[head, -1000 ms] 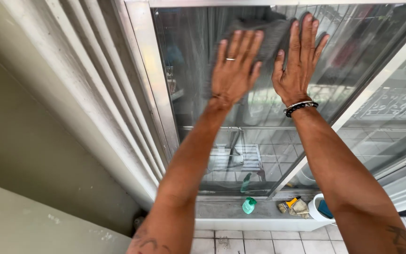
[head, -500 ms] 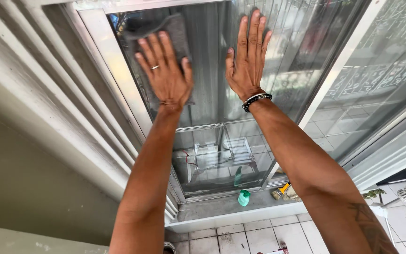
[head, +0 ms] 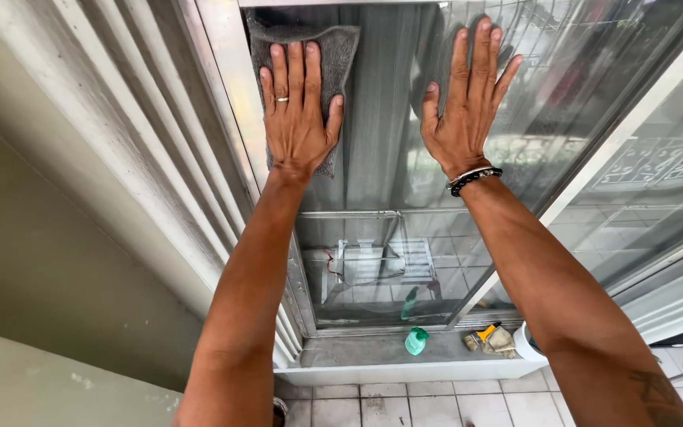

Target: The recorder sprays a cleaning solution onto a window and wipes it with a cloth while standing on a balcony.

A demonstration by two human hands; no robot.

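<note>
- While both arms reach up from the bottom of the head view, the left hand [head: 298, 111] lies flat in the upper middle of the frame, fingers straight and together, pressing a grey cloth [head: 333, 55] against the glass pane [head: 381, 142]; it is spread open on the cloth, not closed around it.
- Part of the cloth shows above and to the right of that hand, near the pane's top left corner.
- Just right of centre, the right hand [head: 464, 111] rests open on the bare glass, fingers fanned and pointing up, holding nothing, with a beaded bracelet [head: 474, 179] at the wrist.
- A pale window frame [head: 223, 95] runs down the left side of the pane.
- At the lower middle, a green spray bottle [head: 416, 341] lies on the white sill [head: 405, 370], with a yellow-handled tool [head: 485, 333] just to its right.
</note>
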